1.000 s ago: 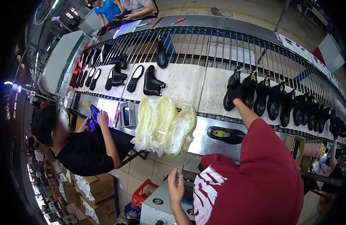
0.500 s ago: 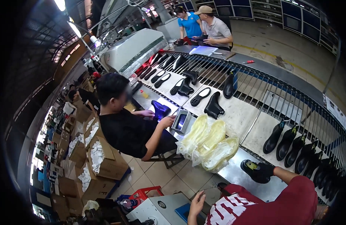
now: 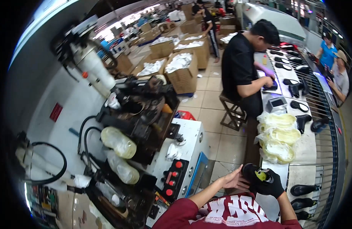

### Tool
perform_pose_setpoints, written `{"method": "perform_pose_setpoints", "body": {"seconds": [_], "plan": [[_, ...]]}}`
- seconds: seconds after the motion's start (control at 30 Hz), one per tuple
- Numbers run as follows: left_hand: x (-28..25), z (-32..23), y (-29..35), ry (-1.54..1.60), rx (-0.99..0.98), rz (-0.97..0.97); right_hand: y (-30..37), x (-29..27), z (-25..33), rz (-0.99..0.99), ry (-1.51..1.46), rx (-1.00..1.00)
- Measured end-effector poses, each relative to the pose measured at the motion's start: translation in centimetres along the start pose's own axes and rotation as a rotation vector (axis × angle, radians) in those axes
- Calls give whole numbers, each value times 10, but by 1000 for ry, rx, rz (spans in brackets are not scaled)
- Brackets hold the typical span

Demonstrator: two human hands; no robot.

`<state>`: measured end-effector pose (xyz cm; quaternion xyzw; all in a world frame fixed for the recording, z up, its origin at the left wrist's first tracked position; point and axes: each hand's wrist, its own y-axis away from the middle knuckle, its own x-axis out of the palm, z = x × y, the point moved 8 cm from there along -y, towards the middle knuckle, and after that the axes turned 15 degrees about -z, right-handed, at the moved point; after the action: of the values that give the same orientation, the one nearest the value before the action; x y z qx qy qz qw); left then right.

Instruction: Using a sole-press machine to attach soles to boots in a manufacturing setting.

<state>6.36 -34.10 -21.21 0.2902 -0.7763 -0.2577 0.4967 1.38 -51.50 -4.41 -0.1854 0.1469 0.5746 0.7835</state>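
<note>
In my right hand [image 3: 273,185], which wears a black glove, is a black boot [image 3: 250,171] with a yellow-green patch at its opening. The boot is held in front of my chest, above the near end of the workbench. My bare left hand [image 3: 233,179] is beside the boot's other end, fingers spread and palm turned up. Whether its fingertips touch the boot is hard to see. Just beyond the boot, yellowish sole-shaped pieces in clear plastic [image 3: 279,133] lie on the bench.
To the left stands a machine with red push-buttons [image 3: 170,182] and two plastic-wrapped yellowish pieces [image 3: 118,142]. A roller conveyor [image 3: 321,147] carries boots and soles on the right. A co-worker in black [image 3: 242,61] sits at the bench; cardboard boxes [image 3: 182,76] stand behind.
The view has swung left towards the machine. The boot has come off the bench side to in front of my chest, and my left hand has opened beside it.
</note>
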Motion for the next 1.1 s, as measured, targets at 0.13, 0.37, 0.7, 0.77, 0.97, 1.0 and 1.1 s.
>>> {"method": "perform_pose_setpoints", "body": {"seconds": [0.13, 0.37, 0.7, 0.77, 0.97, 1.0, 1.1], "plan": [[10, -15, 56, 87, 153, 226, -4, 17, 5, 172, -118, 36], [-123, 44, 93, -68, 402, -436, 1, 12, -32, 313, 346, -348], [-253, 168, 106, 47, 232, -672, 56, -101, -260, 177, 471, 94], [-261, 177, 102, -19, 209, -725, 73, -118, -251, 208, 433, 32], [-275, 176, 52, -377, 84, -756, 149, -175, -317, -143, 864, 485], [-280, 179, 46, -415, 56, -744, 151, -170, -307, -152, 814, 505], [-294, 186, 35, -538, -37, -704, 145, -156, -280, -236, 715, 508]]}}
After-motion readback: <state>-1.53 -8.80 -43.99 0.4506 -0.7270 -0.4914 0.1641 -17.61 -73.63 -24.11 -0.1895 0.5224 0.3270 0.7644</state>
